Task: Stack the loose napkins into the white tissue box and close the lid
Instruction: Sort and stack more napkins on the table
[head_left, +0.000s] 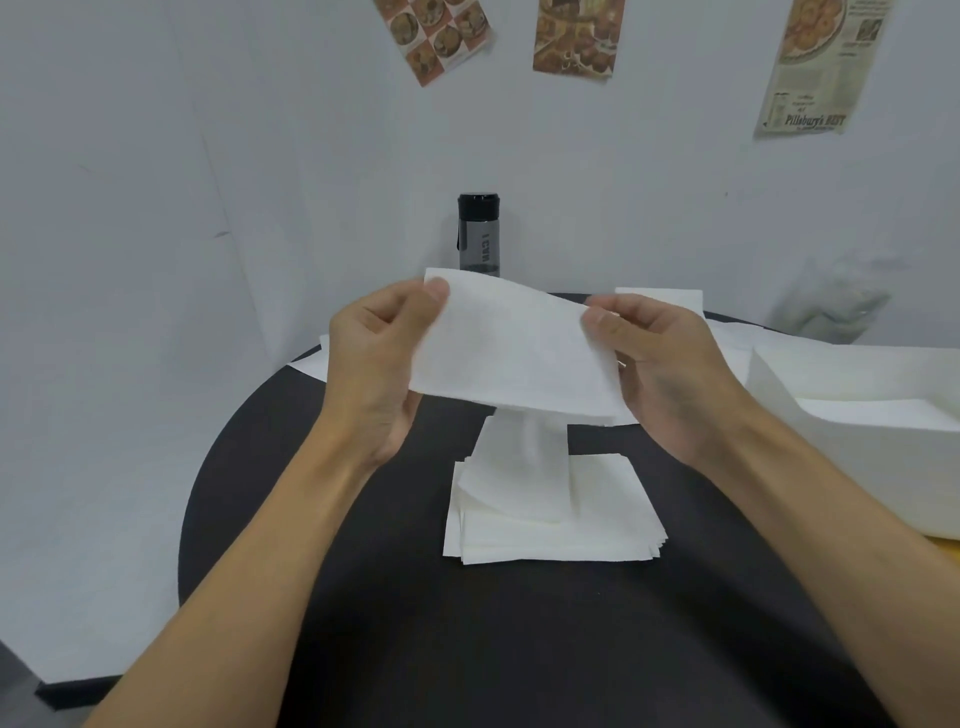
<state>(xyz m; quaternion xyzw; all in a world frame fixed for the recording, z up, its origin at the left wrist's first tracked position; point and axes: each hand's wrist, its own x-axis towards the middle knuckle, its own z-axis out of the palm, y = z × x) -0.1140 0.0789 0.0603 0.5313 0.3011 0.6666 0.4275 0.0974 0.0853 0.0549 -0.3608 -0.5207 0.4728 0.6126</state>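
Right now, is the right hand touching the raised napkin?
Touching. The head view shows the right hand pinching the raised napkin at its right edge, with the thumb pressed on the top face.

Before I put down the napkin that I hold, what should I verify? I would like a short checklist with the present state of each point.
1. Grip on the napkin: left hand and right hand each pinch one end. Ok.
2. The napkin is clear of the stack: a part hangs down toward it. Cannot tell.
3. Edges of the stack are even: they fan out at the front right. Not ok.
4. The box is open to receive: only part of it is in view. Cannot tell.
5. All loose napkins are gathered: some lie at the far edge. Not ok.
6. The bottle is upright, behind the hands. Ok.
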